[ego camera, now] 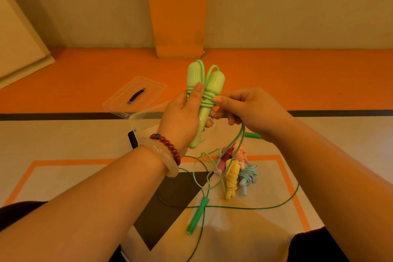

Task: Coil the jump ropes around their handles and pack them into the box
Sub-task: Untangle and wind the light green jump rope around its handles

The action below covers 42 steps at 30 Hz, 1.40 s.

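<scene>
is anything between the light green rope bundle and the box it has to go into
Nothing visible blocks it. The left hand holds the light green handles just above the open clear box, whose lid lies off behind it. The rope's uncoiled tail hangs from the right hand.

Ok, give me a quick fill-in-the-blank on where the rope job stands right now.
1. The left hand holds two light ____ handles together.
2. The right hand winds the ____ around them.
3. The clear box's lid lies ____ the box.
4. The yellow bundle lies on the ____.

Missing: green; rope; off; floor
</scene>
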Motion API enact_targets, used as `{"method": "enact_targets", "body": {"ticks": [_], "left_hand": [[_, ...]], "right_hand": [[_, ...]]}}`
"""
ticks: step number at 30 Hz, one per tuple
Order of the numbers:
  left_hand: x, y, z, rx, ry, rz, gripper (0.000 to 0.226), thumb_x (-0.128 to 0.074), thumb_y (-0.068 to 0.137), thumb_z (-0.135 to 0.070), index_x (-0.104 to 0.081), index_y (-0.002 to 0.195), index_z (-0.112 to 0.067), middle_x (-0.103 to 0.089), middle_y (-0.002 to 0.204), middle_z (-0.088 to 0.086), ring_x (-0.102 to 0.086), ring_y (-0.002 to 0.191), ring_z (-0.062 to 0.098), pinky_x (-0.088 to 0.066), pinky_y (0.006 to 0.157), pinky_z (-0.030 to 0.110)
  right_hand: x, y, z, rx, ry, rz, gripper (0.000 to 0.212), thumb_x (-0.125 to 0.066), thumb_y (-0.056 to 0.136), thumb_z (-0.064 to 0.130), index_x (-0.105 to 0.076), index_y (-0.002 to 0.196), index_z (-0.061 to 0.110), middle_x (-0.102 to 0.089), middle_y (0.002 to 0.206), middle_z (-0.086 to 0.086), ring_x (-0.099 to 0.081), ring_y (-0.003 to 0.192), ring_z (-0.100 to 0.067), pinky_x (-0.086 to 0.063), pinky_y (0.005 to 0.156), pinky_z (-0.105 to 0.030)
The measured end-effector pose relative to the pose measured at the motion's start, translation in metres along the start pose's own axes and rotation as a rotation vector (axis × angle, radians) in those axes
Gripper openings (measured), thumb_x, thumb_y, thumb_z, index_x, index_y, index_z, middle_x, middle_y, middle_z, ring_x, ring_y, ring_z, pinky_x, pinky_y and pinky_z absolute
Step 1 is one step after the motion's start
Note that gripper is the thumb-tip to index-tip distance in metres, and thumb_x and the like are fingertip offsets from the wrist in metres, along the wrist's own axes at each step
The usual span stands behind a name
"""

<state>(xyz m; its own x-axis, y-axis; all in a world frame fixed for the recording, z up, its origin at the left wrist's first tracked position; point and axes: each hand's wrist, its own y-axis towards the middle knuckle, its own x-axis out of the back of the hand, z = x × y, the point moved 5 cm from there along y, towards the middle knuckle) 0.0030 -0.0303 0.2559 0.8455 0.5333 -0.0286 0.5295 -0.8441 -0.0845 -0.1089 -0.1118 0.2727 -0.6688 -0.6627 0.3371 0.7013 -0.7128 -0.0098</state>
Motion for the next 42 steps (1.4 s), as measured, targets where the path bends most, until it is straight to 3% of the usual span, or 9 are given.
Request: {"method": "enact_targets", "body": {"ticks": [3,5,9,12,20,29,35,37,42], "left_hand": [[-0.006,-0.001,0.002,0.058,-0.159,0.073,0.039,-0.041,0.099,-0.042,-0.057,0.110,-0.008,-0.063,0.065,0.002,-0.058,0.050,0.010,-0.050,0.052,0.023],[-0.010,-0.003,0.003,0.116,-0.269,0.129,0.034,-0.043,0.100,-0.039,-0.055,0.113,-0.010,-0.062,0.072,0.004,-0.057,0.053,0.010,-0.052,0.061,0.027],[-0.011,-0.006,0.003,0.162,-0.279,0.153,0.035,-0.041,0.100,-0.041,-0.054,0.105,-0.009,-0.057,0.065,0.000,-0.048,0.047,0.010,-0.045,0.048,0.026],[-0.011,-0.007,0.001,0.167,-0.268,0.202,0.039,-0.038,0.100,-0.046,-0.057,0.096,-0.012,-0.054,0.059,-0.001,-0.045,0.046,0.010,-0.040,0.047,0.025],[-0.001,-0.005,0.002,0.251,-0.072,0.258,0.046,-0.035,0.097,-0.054,-0.059,0.096,-0.014,-0.057,0.053,-0.001,-0.049,0.042,0.008,-0.041,0.042,0.018],[0.002,-0.007,-0.001,0.111,0.032,0.168,0.033,-0.039,0.099,-0.046,-0.055,0.088,-0.019,-0.059,0.049,-0.001,-0.054,0.041,0.012,-0.044,0.041,0.019],[-0.009,-0.013,0.000,0.197,-0.072,0.414,0.007,-0.054,0.096,-0.022,-0.054,0.102,-0.024,-0.062,0.080,0.000,-0.062,0.061,0.007,-0.057,0.067,0.031],[-0.010,-0.013,0.001,0.195,-0.058,0.479,0.018,-0.056,0.094,-0.011,-0.055,0.103,-0.026,-0.068,0.083,-0.002,-0.067,0.068,0.008,-0.058,0.070,0.033],[-0.009,-0.009,0.007,0.198,-0.042,0.507,0.023,-0.057,0.094,-0.015,-0.056,0.111,-0.030,-0.074,0.092,-0.002,-0.073,0.083,0.019,-0.058,0.069,0.035]], "right_hand": [[0.008,0.000,0.002,0.047,-0.131,-0.088,0.023,-0.065,0.088,0.031,-0.068,0.068,0.020,-0.058,0.055,0.006,-0.046,0.051,-0.006,-0.039,0.051,-0.019],[0.013,0.001,0.001,0.069,-0.137,-0.081,0.019,-0.063,0.090,0.027,-0.067,0.072,0.019,-0.055,0.057,0.006,-0.046,0.056,-0.007,-0.039,0.056,-0.022],[0.010,0.002,-0.002,0.091,0.012,-0.033,0.017,-0.059,0.092,0.019,-0.066,0.077,0.015,-0.052,0.055,0.010,-0.044,0.054,-0.004,-0.040,0.055,-0.016],[0.003,0.001,-0.009,0.054,0.069,-0.045,0.023,-0.060,0.084,0.035,-0.066,0.077,0.013,-0.051,0.051,0.010,-0.039,0.050,-0.005,-0.034,0.050,-0.019],[-0.006,-0.003,-0.011,0.086,0.112,-0.028,0.022,-0.054,0.096,0.025,-0.070,0.108,0.016,-0.039,0.050,0.012,-0.031,0.049,-0.006,-0.028,0.050,-0.024],[-0.011,-0.003,-0.014,0.040,0.113,-0.036,0.023,-0.053,0.097,0.026,-0.069,0.108,0.015,-0.038,0.046,0.015,-0.030,0.046,-0.003,-0.027,0.047,-0.021],[0.002,0.000,-0.008,0.023,0.223,-0.033,0.021,-0.051,0.097,0.018,-0.068,0.106,0.011,-0.033,0.047,0.009,-0.023,0.045,-0.006,-0.019,0.045,-0.022],[0.006,0.000,-0.007,0.019,0.197,-0.004,0.021,-0.052,0.096,0.018,-0.069,0.108,0.013,-0.029,0.049,0.005,-0.021,0.046,-0.008,-0.019,0.045,-0.022],[0.004,-0.005,-0.002,0.018,0.104,-0.004,0.023,-0.050,0.098,0.016,-0.067,0.113,0.014,-0.041,0.044,0.013,-0.032,0.042,-0.002,-0.026,0.047,-0.020]]}}
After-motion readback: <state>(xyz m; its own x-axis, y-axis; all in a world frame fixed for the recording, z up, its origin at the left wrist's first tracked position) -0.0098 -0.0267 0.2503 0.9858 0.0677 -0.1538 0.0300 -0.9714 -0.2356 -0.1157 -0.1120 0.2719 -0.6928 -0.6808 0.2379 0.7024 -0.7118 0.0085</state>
